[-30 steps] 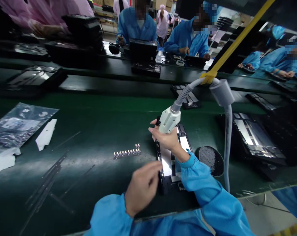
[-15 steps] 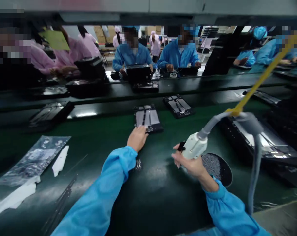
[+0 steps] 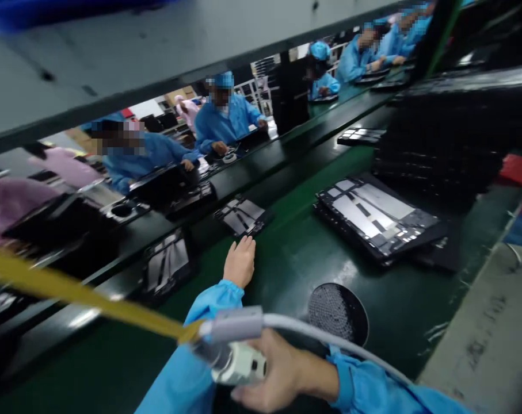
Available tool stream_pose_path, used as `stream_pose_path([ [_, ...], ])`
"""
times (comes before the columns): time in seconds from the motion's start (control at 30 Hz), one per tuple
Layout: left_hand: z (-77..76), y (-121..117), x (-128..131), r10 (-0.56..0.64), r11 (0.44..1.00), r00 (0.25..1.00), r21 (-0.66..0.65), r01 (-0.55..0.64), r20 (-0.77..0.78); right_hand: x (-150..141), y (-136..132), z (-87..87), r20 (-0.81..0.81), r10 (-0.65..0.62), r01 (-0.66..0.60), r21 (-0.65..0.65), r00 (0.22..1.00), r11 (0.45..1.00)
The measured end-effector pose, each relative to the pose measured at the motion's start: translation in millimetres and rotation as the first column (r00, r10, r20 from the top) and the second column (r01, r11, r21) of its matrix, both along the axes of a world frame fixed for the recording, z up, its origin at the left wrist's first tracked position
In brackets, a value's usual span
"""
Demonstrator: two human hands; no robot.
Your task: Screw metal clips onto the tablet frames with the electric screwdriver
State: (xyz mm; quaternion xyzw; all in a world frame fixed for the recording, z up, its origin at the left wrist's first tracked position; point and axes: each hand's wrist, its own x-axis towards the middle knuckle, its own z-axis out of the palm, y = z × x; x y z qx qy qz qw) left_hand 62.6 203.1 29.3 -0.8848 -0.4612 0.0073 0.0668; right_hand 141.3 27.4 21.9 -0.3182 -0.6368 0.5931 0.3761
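Note:
My left hand (image 3: 240,261) reaches over the green work surface with its fingers stretched out and nothing in them. Its fingertips are at the near edge of an opened tablet (image 3: 242,216) with silver battery panels; whether they touch it I cannot tell. A second opened tablet (image 3: 168,261) lies to the left of that one. Closer to me, my right hand (image 3: 282,371) is wrapped round a pale electric screwdriver (image 3: 239,365). The screwdriver's tip is hidden. A round black dish of small screws (image 3: 338,313) is beyond my right wrist.
A yellow strap (image 3: 92,299) and a grey cable (image 3: 330,333) run from the screwdriver. Stacked opened tablets (image 3: 377,215) lie to the right, before a tall dark stack (image 3: 442,138). Co-workers in blue sit across the raised ledge (image 3: 286,150). A grey beam (image 3: 114,63) crosses overhead.
The view has turned right and tilted. My left hand has gone from one opened tablet to the one on its right. The right hand, still with the screwdriver, is now closer to my left forearm.

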Motion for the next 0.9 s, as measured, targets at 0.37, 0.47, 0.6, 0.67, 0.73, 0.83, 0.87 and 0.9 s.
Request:
stream_pose_path([
  [0.37, 24.5, 75, 29, 0.306, 0.952, 0.931, 0.077, -0.296, -0.201, 1, 23, -10.8, 0.245, -0.15, 0.183, -0.118, 0.958, 0.976],
  [0.47, 41.9, 55, 4, 0.397, 0.915, 0.904, 0.146, -0.376, -0.162, 13, 18, 0.4, 0.2, -0.098, 0.103, -0.017, 0.975, 0.995],
  [0.6, 40.0, -4, -46, 0.287, 0.944, 0.957, 0.182, -0.275, -0.042, 28, 17, 17.5, 0.091, -0.093, 0.076, 0.176, 0.992, 0.981],
  [0.67, 25.7, -46, -69, 0.058, 0.976, 0.997, 0.208, -0.066, 0.046, 35, 18, 26.2, 0.041, -0.19, 0.174, 0.252, 0.981, 0.952],
  [0.73, 9.9, -93, -85, -0.161, 0.959, 0.98, 0.252, 0.128, 0.116, 47, 18, 33.1, -0.014, -0.289, 0.284, 0.246, 0.957, 0.927],
  [0.83, -6.6, -162, -92, -0.299, 0.91, 0.931, 0.355, 0.213, 0.208, 73, 16, 37.9, -0.188, -0.462, 0.49, 0.145, 0.867, 0.86],
  [0.87, -10.2, -182, -92, -0.312, 0.905, 0.921, 0.369, 0.213, 0.234, 83, 16, 38.0, -0.238, -0.519, 0.549, 0.081, 0.821, 0.832],
  [0.9, -13.4, -200, -91, -0.321, 0.903, 0.913, 0.371, 0.216, 0.251, 92, 16, 37.5, -0.27, -0.562, 0.587, 0.015, 0.782, 0.809],
])
